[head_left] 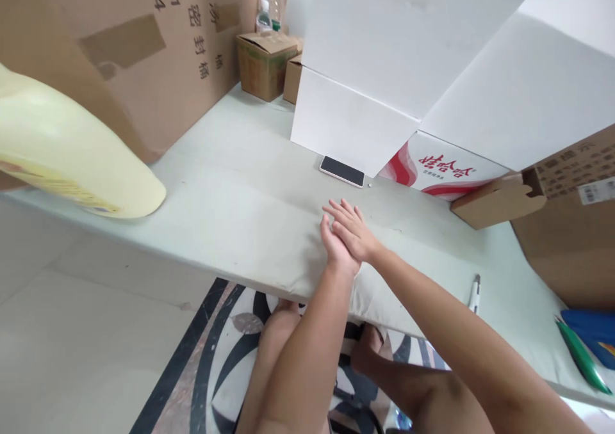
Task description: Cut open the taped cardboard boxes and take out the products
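- Our forearms (pixel 307 351) extend over the desk (pixel 230 203) edge.
- Our left hand (pixel 339 252) and right hand (pixel 356 235) are together, fingers extended.
- Phone (pixel 342 171) lies beyond, just beside the white box (pixel 355 117).

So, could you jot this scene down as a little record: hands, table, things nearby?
Left hand: touching the right hand, partly covered by it
Right hand: laid against the left, fingers extended
Held: no object visible
Surface: pale table
Ahead: phone, lying flat by a white box
Table's left side: big cardboard box
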Available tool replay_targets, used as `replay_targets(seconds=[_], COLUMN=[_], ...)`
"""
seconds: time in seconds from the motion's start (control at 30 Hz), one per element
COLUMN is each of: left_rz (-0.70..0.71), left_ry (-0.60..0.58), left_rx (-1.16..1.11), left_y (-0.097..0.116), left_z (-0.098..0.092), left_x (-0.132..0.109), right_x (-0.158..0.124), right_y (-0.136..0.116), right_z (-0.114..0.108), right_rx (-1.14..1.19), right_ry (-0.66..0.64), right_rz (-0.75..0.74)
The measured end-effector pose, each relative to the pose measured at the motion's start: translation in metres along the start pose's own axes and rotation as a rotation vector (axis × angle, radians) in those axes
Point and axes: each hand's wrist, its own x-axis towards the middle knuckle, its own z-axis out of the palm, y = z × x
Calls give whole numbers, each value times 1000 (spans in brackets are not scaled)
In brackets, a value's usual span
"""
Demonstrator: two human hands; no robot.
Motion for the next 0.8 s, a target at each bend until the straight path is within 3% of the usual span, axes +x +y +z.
replay_targets(seconds=[0.07,0.13,0.23,0.43,0.57,0.67,0.8], left_rz=[-38,-65,-70,-32,29,69,106], left_ry=[-57,-103,-140,-23,-54,-32,60], left_rx=[-67,-67,-16,112,137,115,29], left_y=[-3,-4,-2,10,18,25,37], left_z=[-1,-1,-1,-1,-1,-5,-10], left_x=[0,-2,-6,-12,-15,-11,5], right_x=[5,5,-4,-37,-53,-48,-12], right_y=[7,9,3,-20,-35,-39,-36], right_z=[-1,-2,-2,6,8,5,0], right_rx=[75,110,116,204,205,163,132], right_ry=[-4,21,86,102,106,71,-30], right_rz=[130,168,113,-1,-98,-140,-118])
